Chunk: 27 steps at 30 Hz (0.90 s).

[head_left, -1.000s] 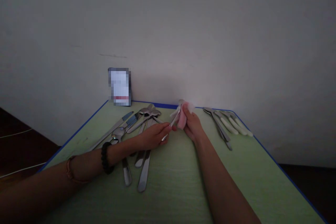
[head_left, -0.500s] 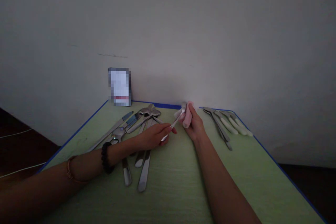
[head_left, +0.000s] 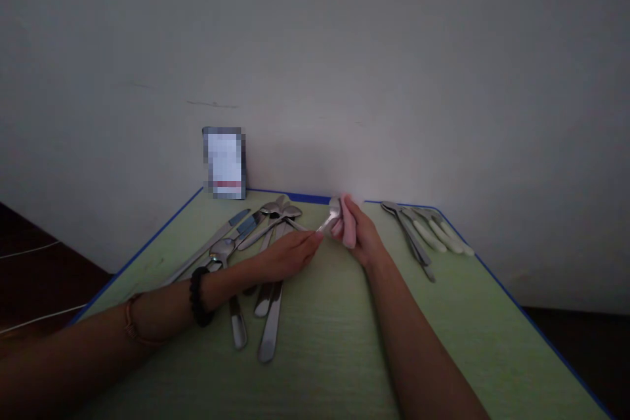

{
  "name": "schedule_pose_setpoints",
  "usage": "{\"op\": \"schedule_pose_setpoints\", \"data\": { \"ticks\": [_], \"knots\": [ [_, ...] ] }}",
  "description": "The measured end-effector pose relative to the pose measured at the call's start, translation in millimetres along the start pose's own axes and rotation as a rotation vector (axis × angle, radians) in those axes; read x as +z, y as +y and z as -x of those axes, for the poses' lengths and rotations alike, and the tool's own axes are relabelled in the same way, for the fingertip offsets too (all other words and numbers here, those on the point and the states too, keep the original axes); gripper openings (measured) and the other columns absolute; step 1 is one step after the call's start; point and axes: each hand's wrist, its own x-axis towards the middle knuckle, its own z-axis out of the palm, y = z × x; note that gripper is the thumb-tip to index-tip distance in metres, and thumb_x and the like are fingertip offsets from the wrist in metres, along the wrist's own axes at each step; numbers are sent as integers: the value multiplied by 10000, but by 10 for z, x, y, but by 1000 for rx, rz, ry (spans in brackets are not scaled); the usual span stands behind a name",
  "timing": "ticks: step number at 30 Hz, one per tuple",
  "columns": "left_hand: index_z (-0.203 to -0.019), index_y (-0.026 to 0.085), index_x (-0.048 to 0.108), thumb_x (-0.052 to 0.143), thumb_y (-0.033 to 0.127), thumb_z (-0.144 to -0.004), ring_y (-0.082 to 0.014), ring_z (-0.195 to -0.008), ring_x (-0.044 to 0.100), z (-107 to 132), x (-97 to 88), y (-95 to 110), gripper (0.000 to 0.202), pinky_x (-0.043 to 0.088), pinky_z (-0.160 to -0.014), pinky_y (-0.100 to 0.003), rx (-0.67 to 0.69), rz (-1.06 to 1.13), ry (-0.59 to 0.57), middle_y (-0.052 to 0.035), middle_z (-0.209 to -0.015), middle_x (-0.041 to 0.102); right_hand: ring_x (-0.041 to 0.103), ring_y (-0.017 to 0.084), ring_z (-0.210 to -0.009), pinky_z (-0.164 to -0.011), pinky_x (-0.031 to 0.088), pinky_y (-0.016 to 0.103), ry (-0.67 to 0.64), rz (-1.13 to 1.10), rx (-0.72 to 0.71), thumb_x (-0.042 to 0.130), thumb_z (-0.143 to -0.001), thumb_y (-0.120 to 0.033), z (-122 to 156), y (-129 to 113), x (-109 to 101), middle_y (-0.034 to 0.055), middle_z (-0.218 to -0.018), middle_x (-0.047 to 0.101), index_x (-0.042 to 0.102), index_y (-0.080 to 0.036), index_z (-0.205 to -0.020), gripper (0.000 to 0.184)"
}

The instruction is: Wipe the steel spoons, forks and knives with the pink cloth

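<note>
My left hand (head_left: 290, 256) is closed around the handle of a metal fork (head_left: 333, 208), its head tilted up and to the right. In my right hand (head_left: 365, 231) a folded pink cloth (head_left: 349, 223) is pinched against the fork's head, and part of that head is covered. Under and beside my left forearm lies a loose pile of metal cutlery, with spoons (head_left: 222, 249), a table knife (head_left: 211, 246) and several long handles (head_left: 270, 335). My left arm hides some of these pieces.
At the back left a phone (head_left: 225, 163) leans against the wall, its screen blurred. To the right of my right hand lie dark metal utensils (head_left: 412, 243) and several white-handled pieces (head_left: 433, 236). The green table (head_left: 325, 354) has a blue edge and meets the wall.
The fork has turned in my hands, and its handle is now mostly hidden by my left fingers. The cloth and my right fingers have shifted slightly left along its head.
</note>
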Motion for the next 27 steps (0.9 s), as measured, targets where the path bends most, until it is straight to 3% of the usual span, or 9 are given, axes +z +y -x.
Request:
{"op": "schedule_pose_setpoints", "data": {
  "ticks": [5,12,20,27],
  "knots": [
    [-589,210,326,244,453,-971,-101,-482,318,29,-24,81,460,275,-491,-257,-70,32,-69,56,-515,327,492,75,-402,-338,343,171,-39,-45,96,712,-711,-385,54,-77,15,-14,-555,632,645,-159,-764,242],
    [-586,202,346,253,506,-971,-92,-465,314,54,-51,12,499,262,-465,-245,-5,45,-157,54,-516,333,558,124,-487,-431,437,221,-120,19,125,687,-671,-380,109,-111,-68,-5,-561,625,636,-176,-730,218],
    [-577,204,339,264,495,-965,-97,-473,300,65,-75,11,491,253,-476,-245,3,30,-189,58,-509,317,574,123,-513,-464,446,239,-155,33,135,671,-687,-333,108,-106,-100,-3,-628,643,633,-174,-703,163],
    [-593,205,342,259,501,-959,-99,-493,314,70,-75,8,479,279,-496,-245,4,26,-201,57,-533,322,570,130,-515,-496,456,248,-202,54,154,662,-707,-392,110,-102,-112,2,-595,632,626,-182,-721,214]
  ]
}}
